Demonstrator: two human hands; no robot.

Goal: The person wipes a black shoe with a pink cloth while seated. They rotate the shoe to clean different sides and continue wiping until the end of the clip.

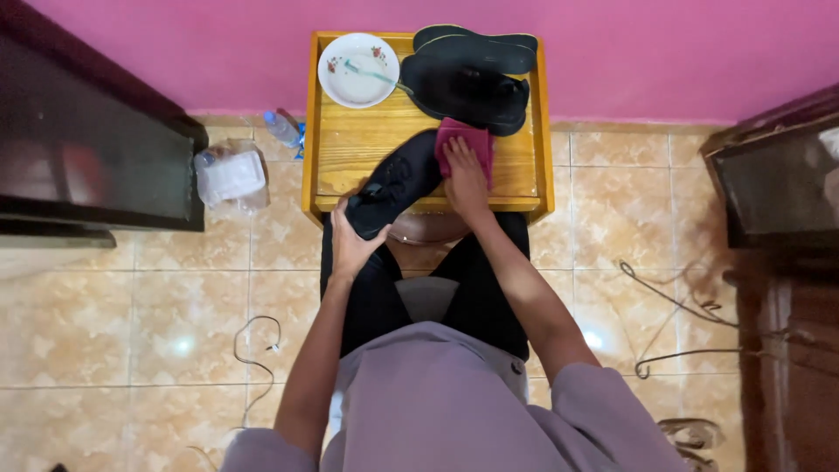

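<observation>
1. Right hand [463, 175] first: the fingers were spread fairly flat and pressed down on a pink cloth [468, 140], which sat against the far end of a black shoe [395, 183]. Palm down, not really gripping, more pinning the cloth onto the shoe.

2. Left hand [350, 245] was at the near end of that same shoe, fingers curled up around it from below and the side, so it had a proper hold. How tight, I couldn't tell from where I stood.

3. The bit that mattered: the shoe lay on a diagonal, its long axis running from the near-left, where the left hand held it, up to the far-right, where the cloth was. So the shoe stretched away from the left fingers toward the right ones, both hands touching it, one at each end. The near end hung just past the front edge of the small wooden table [350, 140].

4. Further out on the table: a second black shoe [468, 92] at the back right with a dark insole [476, 39] lying behind it, and a white bowl [358, 70] at the back left with what looked like a toothbrush in it.

5. On the tiled floor to the left, a plastic bottle [281, 128] and a clear plastic tub [230, 177], well apart from both hands.
</observation>
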